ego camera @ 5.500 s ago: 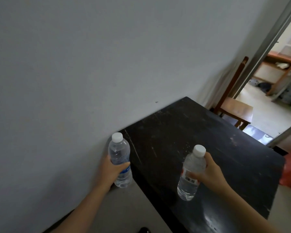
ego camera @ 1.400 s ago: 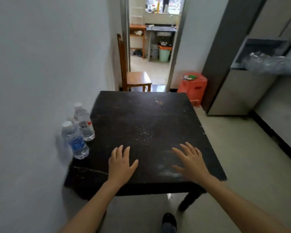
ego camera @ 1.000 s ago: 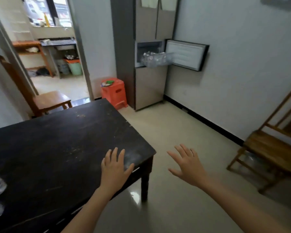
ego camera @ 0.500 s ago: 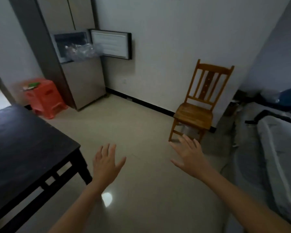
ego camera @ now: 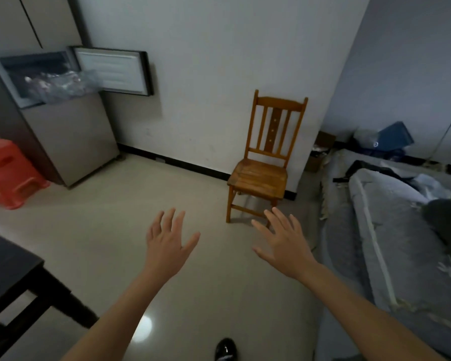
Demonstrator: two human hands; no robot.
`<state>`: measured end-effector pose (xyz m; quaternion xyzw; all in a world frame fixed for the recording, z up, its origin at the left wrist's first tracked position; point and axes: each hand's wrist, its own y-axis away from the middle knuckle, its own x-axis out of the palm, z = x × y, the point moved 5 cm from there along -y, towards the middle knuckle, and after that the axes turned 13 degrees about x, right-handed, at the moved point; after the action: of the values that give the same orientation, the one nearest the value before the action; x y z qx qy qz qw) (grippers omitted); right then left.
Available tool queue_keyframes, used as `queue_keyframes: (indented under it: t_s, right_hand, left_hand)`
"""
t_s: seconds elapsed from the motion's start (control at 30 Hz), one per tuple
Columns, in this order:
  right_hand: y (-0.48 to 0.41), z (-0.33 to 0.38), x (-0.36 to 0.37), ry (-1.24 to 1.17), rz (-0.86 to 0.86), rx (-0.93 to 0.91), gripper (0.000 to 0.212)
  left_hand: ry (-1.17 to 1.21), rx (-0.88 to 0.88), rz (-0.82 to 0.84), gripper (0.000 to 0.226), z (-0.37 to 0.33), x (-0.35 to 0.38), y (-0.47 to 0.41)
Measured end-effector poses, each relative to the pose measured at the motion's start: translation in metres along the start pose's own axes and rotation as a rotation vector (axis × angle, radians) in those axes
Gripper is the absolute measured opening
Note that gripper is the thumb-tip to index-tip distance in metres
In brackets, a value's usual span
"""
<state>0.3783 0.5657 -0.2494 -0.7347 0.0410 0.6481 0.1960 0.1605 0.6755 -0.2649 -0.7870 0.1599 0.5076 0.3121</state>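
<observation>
**Two empty hands, one chair ahead**

Head camera: both arms stretch forward over the pale floor. The left hand is held palm down with its fingers straight and fanned apart, thumb out to the side. The right hand matches it, fingers spread wide, and neither hand grips or touches anything. The wooden chair stands upright against the white wall, just past the right hand; the fingertips overlap its front leg in the picture, but I judge them to be short of it.

Off to the left a grey unit has a small door swung open, with clear plastic bulging from the compartment, and a red stool sits beside it. A dark table juts in at lower left, a mattress runs along the right, and a black shoe shows at the bottom edge.

The step looks like an approach to the chair. To do it well, close the gap first and do not lean. Then take the seat edges or the top rail with both hands at once, so that it lifts level. Mind the mattress edge on the right and the table corner on the left.
</observation>
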Motion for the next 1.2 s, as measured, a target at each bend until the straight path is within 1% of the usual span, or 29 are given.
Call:
queue_keyframes:
  t_s: [0.17, 0.27, 0.33, 0.4, 0.53, 0.77, 0.83, 0.93, 1.0, 1.07, 1.17, 1.2]
  right_hand:
    - [-0.073, -0.031, 0.015, 0.042, 0.044, -0.003, 0.056]
    - [-0.121, -0.054, 0.022, 0.080, 0.064, -0.013, 0.067]
    - [-0.154, -0.066, 0.022, 0.095, 0.060, -0.030, 0.068]
    - [-0.189, -0.079, 0.024, 0.084, 0.051, -0.017, 0.066]
    - [-0.236, -0.085, 0.019, 0.032, -0.033, -0.041, 0.053]
    - [-0.323, -0.081, 0.039, -0.046, 0.024, -0.102, 0.053]
    - [-0.350, -0.081, 0.043, -0.063, 0.030, -0.145, 0.060]
    - [-0.390, -0.081, 0.049, -0.138, 0.049, -0.219, 0.080]
    - [-0.421, -0.085, 0.060, -0.157, 0.041, -0.248, 0.086]
    - [-0.454, -0.085, 0.068, -0.119, 0.039, -0.284, 0.081]
    - [-0.512, -0.088, 0.076, -0.069, -0.026, -0.349, 0.063]
    - [-0.529, -0.087, 0.077, -0.065, -0.017, -0.357, 0.065]
  left_hand:
    - [0.034, -0.080, -0.041, 0.083, 0.018, 0.029, -0.068]
    - [0.036, -0.111, -0.047, 0.081, 0.033, 0.049, -0.119]
    - [0.044, -0.125, -0.045, 0.077, 0.038, 0.058, -0.150]
    - [0.049, -0.140, -0.055, 0.076, 0.039, 0.065, -0.183]
    - [0.053, -0.140, -0.098, 0.079, 0.034, 0.065, -0.225]
    - [0.015, -0.187, -0.136, 0.078, 0.055, 0.075, -0.288]
    - [-0.007, -0.213, -0.150, 0.080, 0.060, 0.079, -0.304]
    - [-0.033, -0.256, -0.173, 0.086, 0.070, 0.082, -0.332]
    - [-0.053, -0.294, -0.205, 0.087, 0.079, 0.084, -0.355]
    - [-0.080, -0.323, -0.233, 0.087, 0.084, 0.083, -0.376]
    - [-0.114, -0.365, -0.256, 0.089, 0.092, 0.080, -0.414]
    - [-0.129, -0.376, -0.270, 0.089, 0.094, 0.077, -0.425]
